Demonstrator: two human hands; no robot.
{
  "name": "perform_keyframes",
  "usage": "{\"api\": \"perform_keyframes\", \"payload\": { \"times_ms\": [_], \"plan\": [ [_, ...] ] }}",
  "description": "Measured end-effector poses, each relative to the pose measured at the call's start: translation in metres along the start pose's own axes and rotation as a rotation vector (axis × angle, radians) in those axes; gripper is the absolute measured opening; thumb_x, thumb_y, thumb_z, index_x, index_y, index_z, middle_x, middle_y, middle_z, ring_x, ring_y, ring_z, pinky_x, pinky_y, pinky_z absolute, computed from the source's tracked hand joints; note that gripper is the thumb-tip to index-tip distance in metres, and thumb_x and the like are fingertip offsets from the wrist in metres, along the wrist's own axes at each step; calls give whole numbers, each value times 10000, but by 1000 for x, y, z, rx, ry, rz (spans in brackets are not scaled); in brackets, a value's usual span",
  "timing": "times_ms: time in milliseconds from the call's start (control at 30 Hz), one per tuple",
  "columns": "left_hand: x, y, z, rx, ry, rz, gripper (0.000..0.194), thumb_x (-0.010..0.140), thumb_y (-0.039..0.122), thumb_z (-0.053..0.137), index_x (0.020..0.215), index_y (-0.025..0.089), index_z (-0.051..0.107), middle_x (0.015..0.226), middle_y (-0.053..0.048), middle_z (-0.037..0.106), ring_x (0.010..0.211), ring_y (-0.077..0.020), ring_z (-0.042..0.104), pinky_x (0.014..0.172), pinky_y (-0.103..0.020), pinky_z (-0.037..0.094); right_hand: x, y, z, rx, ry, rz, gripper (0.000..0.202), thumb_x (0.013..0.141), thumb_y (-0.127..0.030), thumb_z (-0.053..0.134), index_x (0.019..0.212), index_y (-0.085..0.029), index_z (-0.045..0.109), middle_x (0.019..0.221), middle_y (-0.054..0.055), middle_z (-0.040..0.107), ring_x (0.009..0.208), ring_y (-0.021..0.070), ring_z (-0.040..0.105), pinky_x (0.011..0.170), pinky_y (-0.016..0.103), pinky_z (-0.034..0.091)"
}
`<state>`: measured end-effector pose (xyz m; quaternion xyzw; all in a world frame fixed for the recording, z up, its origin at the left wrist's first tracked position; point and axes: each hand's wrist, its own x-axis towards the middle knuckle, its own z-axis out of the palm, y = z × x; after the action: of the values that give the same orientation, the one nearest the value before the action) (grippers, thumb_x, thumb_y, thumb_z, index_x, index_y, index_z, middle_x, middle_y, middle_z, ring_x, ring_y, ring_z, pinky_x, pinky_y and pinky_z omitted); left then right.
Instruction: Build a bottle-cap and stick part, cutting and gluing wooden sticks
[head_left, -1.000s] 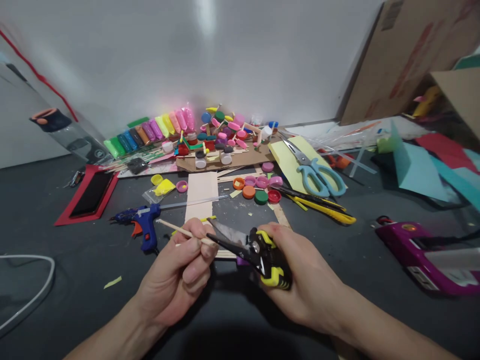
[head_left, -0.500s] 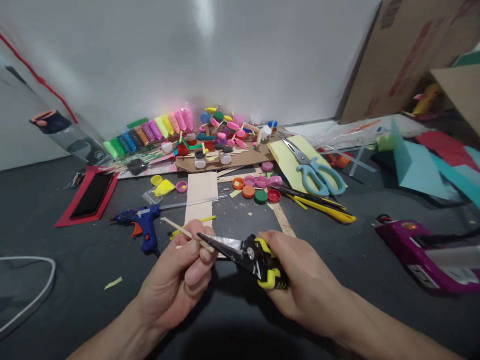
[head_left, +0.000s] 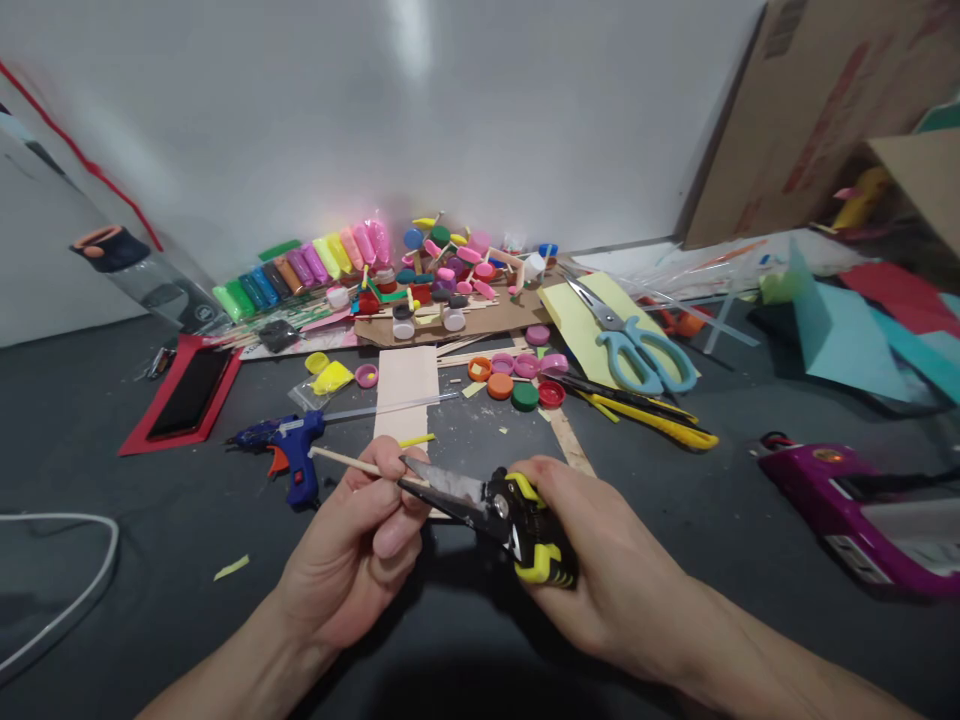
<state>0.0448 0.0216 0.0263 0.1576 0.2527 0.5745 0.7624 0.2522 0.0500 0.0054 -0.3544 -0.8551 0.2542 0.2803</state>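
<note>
Between the thumb and fingers of my left hand (head_left: 360,545) is a thin wooden stick (head_left: 341,459), its far end pointing up and left. My right hand (head_left: 600,560) is wrapped around the black and yellow handles of a pair of snips (head_left: 499,507). The blades are slightly apart, with the stick's near end lying between them close to my left fingertips. Behind my left hand lies a pale wooden strip (head_left: 407,376). A blue glue gun (head_left: 296,450) with an orange trigger rests on the table to the left.
Bottle caps (head_left: 500,386), large blue-handled scissors (head_left: 630,345) and a yellow utility knife (head_left: 675,428) lie beyond my hands. Coloured clay packs (head_left: 300,265) line the wall. A phone (head_left: 190,392) sits at left, a purple device (head_left: 862,510) at right.
The stick has tilted flatter in my left fingers, and the snips' blades have spread a little around its near end. Both hands stay in nearly the same place.
</note>
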Motion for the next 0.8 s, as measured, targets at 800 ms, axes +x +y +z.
{"api": "perform_keyframes", "payload": {
  "times_ms": [800],
  "plan": [
    [1,0,2,63,92,-64,167,724,248,828,707,181,677,542,80,570,355,7,91,332,-111,196,1,7,-4,-64,31,-28,286,729,-145,536,1007,-191,493,855,49,599,750,211,553,653,314,456]
  ]
}}
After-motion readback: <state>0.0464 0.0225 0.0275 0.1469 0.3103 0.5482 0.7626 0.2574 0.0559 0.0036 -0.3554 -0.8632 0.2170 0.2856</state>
